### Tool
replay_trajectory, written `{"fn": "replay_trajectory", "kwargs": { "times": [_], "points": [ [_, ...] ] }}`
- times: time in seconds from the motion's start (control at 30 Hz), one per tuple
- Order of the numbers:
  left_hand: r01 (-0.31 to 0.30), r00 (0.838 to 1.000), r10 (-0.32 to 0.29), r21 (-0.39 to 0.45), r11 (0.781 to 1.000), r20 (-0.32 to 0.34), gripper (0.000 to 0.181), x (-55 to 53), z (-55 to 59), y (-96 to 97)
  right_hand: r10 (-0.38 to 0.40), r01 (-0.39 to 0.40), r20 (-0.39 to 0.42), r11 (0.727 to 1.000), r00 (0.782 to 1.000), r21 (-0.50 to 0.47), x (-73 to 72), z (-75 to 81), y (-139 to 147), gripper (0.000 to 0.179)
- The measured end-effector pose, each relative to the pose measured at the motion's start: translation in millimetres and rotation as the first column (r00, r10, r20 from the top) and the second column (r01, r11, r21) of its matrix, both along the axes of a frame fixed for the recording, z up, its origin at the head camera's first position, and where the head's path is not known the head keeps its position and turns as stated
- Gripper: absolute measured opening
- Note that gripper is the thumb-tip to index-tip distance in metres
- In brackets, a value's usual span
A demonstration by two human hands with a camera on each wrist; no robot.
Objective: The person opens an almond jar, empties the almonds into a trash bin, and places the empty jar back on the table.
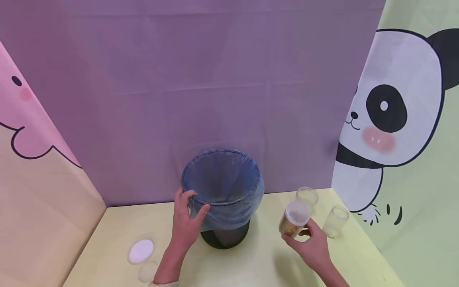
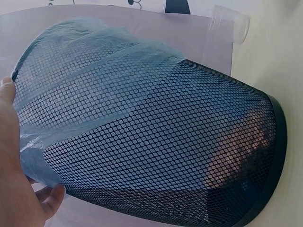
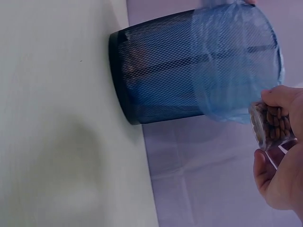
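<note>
Honestly the left hand [image 1: 186,223] is doing the useful job here: it's gripping the rim of the black mesh wastebasket [image 2: 189,137], fingers hooked over the blue plastic liner [image 1: 229,217], and I'd want that hold firm so the bin can't tip or the bag slip in. The right hand [image 1: 312,245] has the clear screw-top-looking jar [image 1: 289,225] pinched between thumb and fingers, up off the table [image 1: 118,235], just right of the bin, pale lid [image 1: 297,213] uppermost, brown nut-like pieces [image 3: 276,124] inside. It leans a bit, and I can't tell how tight that lid is, so I'd hold the jar near level and squeeze gently. Also watch your knuckles: two clear jars, one in front [image 1: 336,222] and one behind [image 1: 306,195], sit close by and look easy to knock over.
</note>
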State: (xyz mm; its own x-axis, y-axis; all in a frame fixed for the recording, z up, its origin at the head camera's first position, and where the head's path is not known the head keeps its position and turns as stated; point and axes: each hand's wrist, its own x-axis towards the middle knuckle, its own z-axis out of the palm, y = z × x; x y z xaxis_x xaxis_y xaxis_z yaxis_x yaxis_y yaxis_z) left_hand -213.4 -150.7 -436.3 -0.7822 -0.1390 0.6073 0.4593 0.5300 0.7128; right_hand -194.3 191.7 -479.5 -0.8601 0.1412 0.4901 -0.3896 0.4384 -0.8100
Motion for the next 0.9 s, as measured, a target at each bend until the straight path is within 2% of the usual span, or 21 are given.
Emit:
{"fn": "replay_trajectory", "kwargs": {
  "times": [0.33,0.43,0.53,0.7,0.9],
  "points": [
    [-0.002,1.0,0.002,0.012,1.0,0.012,0.042,3.0,-2.8,0.9,-0.005,0.006,-0.093,1.0,0.996,0.012,11.4,13.6,3.7,0.054],
    [-0.004,1.0,0.004,0.009,1.0,0.003,0.042,2.6,-2.8,1.3,-0.024,0.026,-0.117,0.999,0.993,0.021,18.5,28.3,-0.4,0.054],
    [-0.012,1.0,0.012,0.007,1.0,0.001,0.042,3.8,-3.8,0.7,-0.036,0.043,-0.163,0.998,0.986,0.038,20.8,34.0,-2.3,0.058],
    [-0.008,1.0,0.008,0.016,1.0,0.001,0.041,3.8,-3.2,0.1,-0.041,0.053,-0.203,0.997,0.978,0.052,17.4,26.3,3.8,0.065],
    [0.002,0.998,-0.003,0.018,1.0,0.057,0.04,4.5,-0.3,1.0,-0.052,0.063,-0.187,0.997,0.981,0.053,22.1,30.2,5.3,0.066]
  ]
}}
